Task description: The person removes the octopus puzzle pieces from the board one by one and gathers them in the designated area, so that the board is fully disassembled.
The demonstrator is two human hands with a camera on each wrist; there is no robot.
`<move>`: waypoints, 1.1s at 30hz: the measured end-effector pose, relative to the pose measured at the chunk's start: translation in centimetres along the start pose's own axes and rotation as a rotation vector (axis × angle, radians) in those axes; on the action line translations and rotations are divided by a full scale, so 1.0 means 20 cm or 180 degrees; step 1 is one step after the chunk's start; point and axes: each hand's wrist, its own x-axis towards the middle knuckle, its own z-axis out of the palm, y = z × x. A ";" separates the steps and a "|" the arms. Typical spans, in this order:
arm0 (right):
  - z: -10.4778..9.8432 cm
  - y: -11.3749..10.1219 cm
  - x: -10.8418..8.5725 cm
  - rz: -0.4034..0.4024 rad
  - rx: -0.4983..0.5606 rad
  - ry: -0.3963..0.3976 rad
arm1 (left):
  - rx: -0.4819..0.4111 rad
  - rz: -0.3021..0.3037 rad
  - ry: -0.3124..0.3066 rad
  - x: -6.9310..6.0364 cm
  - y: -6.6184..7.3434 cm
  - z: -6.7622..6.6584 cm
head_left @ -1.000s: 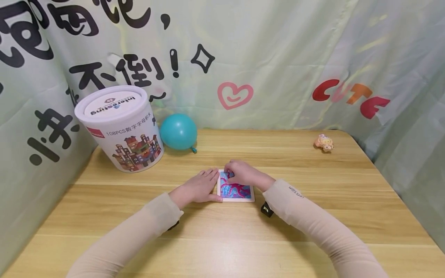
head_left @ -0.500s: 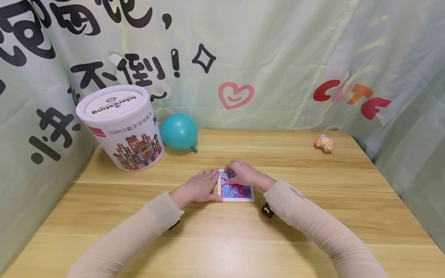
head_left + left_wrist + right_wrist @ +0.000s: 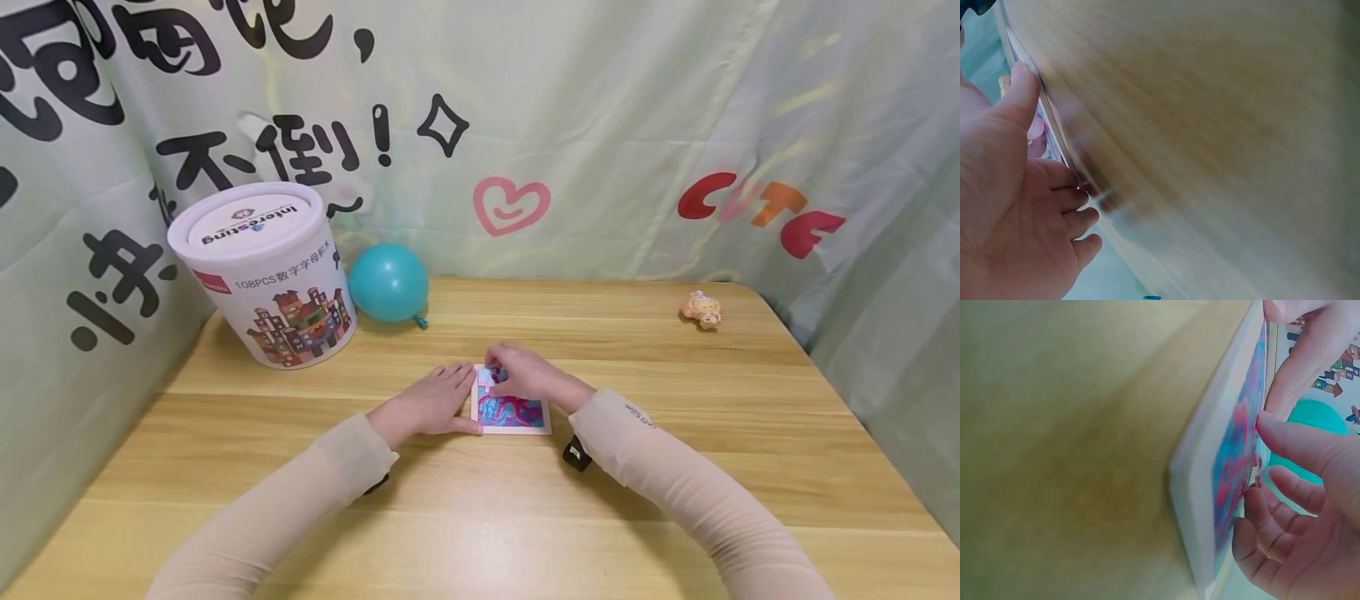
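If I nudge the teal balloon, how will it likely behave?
Being round, the balloon would probably roll. Its taut, inflated skin suggests it's likely very light. The bucket close beside it might block it on one side.

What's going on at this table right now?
A person is working on a small white-edged picture panel lying on the wooden table. The left grip rests along its left edge, thumb at the near corner. The right grip is curled over its upper part; I can't tell whether it pinches anything small. Farther back, a large white tub and a teal balloon sit to the left, a small figurine to the right.
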 end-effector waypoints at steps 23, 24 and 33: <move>-0.09 0.15 -0.06 0.0317 0.1893 0.0219 | 0.0001 0.0013 -0.0041 0.02 0.00 -0.01; -0.10 0.16 -0.07 0.0301 0.1931 0.0241 | 0.0002 0.0018 -0.0030 0.02 0.00 -0.01; -0.20 0.30 -0.16 0.0445 0.1889 0.0509 | 0.0043 0.0000 -0.0018 0.01 0.00 0.01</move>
